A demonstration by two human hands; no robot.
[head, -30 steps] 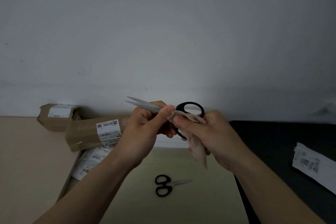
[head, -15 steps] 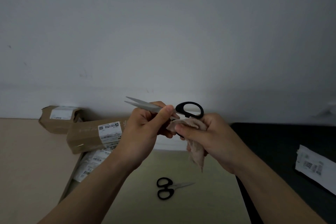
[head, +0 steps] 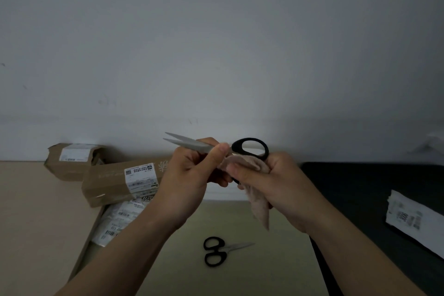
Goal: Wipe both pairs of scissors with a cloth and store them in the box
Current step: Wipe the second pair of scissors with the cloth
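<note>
A: What has changed?
B: The grip of the right hand (head: 283,187), pinching the beige cloth (head: 260,209), has slid from the pivot to the lower black loop of the large steel scissors (head: 189,144), above the open cardboard box (head: 87,245). The left hand (head: 189,180) stays curled round the blades.
A: And the small black-handled scissors (head: 216,251)?
B: Lying in the box, apparently; the handles get wiped now.
</note>
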